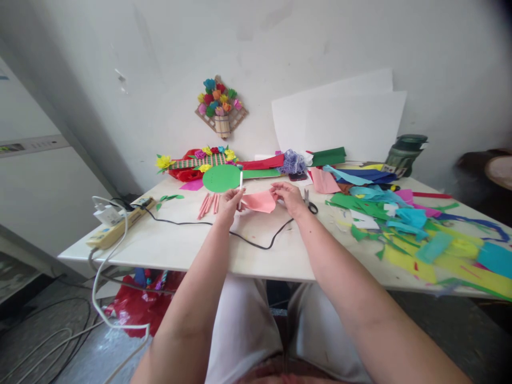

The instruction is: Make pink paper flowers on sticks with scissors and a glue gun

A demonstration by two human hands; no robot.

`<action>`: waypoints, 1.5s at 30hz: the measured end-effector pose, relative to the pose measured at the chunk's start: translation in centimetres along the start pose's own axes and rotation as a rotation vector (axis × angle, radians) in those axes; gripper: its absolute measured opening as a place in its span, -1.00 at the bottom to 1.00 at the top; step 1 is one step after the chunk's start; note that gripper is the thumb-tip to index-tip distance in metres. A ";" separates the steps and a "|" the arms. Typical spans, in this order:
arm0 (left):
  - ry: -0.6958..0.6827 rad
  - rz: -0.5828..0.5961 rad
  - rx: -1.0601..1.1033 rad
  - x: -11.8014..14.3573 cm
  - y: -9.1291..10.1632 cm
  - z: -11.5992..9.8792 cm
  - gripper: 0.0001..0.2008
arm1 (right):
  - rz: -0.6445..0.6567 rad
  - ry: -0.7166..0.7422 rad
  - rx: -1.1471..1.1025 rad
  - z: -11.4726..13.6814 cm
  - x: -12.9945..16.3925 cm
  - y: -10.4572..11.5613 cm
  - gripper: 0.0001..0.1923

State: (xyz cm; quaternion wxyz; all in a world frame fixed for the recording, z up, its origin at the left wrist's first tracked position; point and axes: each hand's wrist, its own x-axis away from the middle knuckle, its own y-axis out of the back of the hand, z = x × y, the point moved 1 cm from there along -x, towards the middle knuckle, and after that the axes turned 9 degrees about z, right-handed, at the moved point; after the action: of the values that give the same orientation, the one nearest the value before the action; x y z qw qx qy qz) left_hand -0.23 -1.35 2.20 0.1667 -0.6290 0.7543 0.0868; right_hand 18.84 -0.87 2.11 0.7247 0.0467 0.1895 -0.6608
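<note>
My left hand (pixel 231 202) is closed on a thin white stick (pixel 241 184) that stands upright, at the left edge of a pink sheet of crepe paper (pixel 260 201). My right hand (pixel 288 197) pinches the right end of that sheet, so it stretches between both hands above the table. Whether the paper wraps around the stick is too small to tell. Just left of my left hand lie several rolled pink paper tubes (pixel 208 205). Black-handled scissors (pixel 311 205) rest beside my right hand. Behind the hands is a green paper disc (pixel 222 178).
A black cable (pixel 256 245) crosses the white table (pixel 160 250) from a power strip (pixel 108 229). Coloured paper scraps (pixel 416 224) cover the right side. A dark green bottle (pixel 405 154) stands back right. Paper flowers (pixel 218 98) hang on the wall.
</note>
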 end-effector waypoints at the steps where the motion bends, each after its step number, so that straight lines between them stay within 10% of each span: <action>1: 0.013 0.009 -0.018 0.0 -0.1 0.0 -0.67 | 0.010 0.004 0.005 0.0 0.0 0.0 -0.78; 23: 0.104 0.127 0.013 0.2 -0.1 0.5 -0.69 | -0.018 0.156 -0.140 0.2 0.0 0.0 -0.76; 34: -0.043 -0.216 -0.004 -0.8 1.1 0.9 -0.70 | 0.036 0.165 -0.281 -0.1 -0.2 0.6 -0.67; 45: -0.010 -0.034 0.046 0.0 0.3 -0.2 -0.73 | 0.135 0.097 -0.322 0.7 0.3 -0.2 -0.66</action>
State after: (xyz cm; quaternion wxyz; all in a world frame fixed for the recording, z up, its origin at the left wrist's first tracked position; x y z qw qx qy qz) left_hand -0.51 -1.34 2.39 0.1862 -0.6372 0.7446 0.0698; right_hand 18.77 -1.43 2.70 0.7556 -0.0253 0.3240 -0.5687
